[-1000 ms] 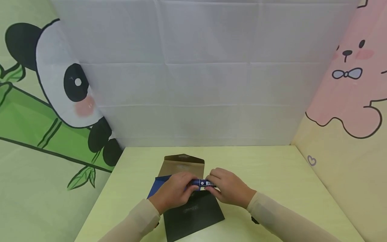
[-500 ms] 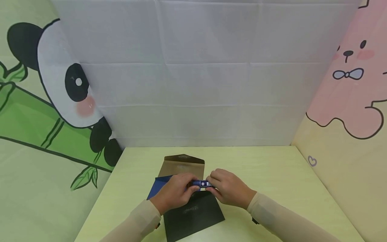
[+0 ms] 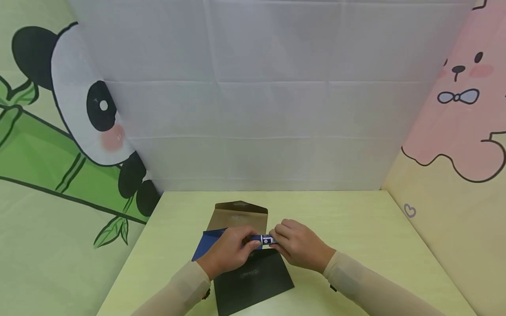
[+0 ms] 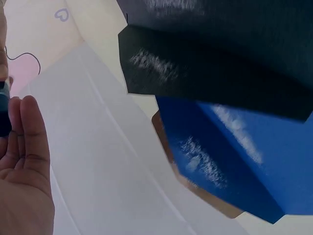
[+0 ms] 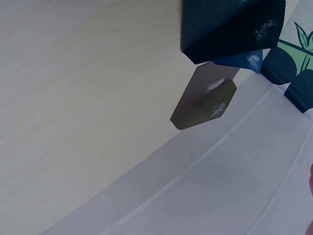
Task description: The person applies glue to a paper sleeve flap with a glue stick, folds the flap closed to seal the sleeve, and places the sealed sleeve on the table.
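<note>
head view, lower centre: a small blue tube point(image 3: 267, 240) with a pale printed label lies sideways between two hands. the left hand point(image 3: 227, 250) enters from the lower left, its grip narrow, thumb and fingers pinching the tube's left end; the right hand point(image 3: 302, 245) enters from the lower right and pinches the other end, its grip narrow as well. both wrists run into pale sleeves point(image 3: 379, 285). below the hands, at the bottom centre of the frame, a black envelope point(image 3: 253, 285) rests at a slant on the pale yellow counter point(image 3: 336, 208). a blue envelope point(image 3: 206, 243) is partly hidden behind the left hand, and a brown envelope point(image 3: 237, 220) shows beyond it, flap toward the top of the frame. in the left wrist view, whitish smears point(image 4: 156, 66) mark the black flap, with more on the blue; the tube's dark end peeks in at the left edge. the right wrist view catches only a sliver of a hand at its right edge, too little to tell its grip. a creased white sheet point(image 3: 269, 109) fills the upper centre of the head view, between a painted panda point(image 3: 75, 96) at left and a pink bear point(image 3: 462, 123) at right.
</note>
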A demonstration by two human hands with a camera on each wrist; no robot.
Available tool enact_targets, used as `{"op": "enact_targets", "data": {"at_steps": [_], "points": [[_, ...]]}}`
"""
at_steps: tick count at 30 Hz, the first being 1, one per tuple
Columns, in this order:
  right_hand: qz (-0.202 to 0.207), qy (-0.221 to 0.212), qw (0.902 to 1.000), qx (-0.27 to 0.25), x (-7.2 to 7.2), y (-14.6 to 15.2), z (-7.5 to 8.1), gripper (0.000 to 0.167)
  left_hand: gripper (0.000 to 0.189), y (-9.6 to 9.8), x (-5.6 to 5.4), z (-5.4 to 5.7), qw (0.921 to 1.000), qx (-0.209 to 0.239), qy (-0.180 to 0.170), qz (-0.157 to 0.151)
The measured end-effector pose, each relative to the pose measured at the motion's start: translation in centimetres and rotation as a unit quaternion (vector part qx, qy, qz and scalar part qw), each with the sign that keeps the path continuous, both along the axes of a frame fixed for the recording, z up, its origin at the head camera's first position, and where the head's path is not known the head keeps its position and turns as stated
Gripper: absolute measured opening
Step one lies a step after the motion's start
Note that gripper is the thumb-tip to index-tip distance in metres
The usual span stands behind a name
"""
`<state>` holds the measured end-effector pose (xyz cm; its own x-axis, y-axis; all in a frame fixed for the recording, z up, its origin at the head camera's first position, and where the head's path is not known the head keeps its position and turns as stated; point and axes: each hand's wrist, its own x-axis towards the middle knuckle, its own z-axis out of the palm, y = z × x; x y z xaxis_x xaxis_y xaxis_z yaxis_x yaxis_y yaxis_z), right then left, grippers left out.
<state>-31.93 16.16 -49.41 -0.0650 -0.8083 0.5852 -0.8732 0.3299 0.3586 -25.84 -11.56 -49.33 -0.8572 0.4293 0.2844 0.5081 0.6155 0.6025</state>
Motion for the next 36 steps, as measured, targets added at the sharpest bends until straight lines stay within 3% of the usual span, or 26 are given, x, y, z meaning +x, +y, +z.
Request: {"op": "enact_targets", "data": {"at_steps": [11, 20, 27, 36], "points": [[0.002, 0.020, 0.9998, 0.000, -0.26, 0.13, 0.03, 0.037, 0.014, -0.06, -0.28, -0.33, 0.9991, 0.030, -0.029, 0.000], [0.002, 0.019, 0.9998, -0.002, -0.38, 0.54, -0.20, 0.021, 0.015, 0.16, -0.31, -0.21, 0.9993, 0.022, -0.030, 0.005], [0.001, 0.001, 1.0000, -0.003, -0.53, 0.53, -0.10, 0.048, 0.014, 0.21, -0.37, -0.04, 0.9996, 0.014, -0.025, 0.002], [-0.004, -0.017, 0.9998, 0.002, -0.65, 0.85, -0.36, 0.026, 0.013, 0.50, -0.15, 0.50, 0.9995, -0.013, -0.027, 0.012]]}}
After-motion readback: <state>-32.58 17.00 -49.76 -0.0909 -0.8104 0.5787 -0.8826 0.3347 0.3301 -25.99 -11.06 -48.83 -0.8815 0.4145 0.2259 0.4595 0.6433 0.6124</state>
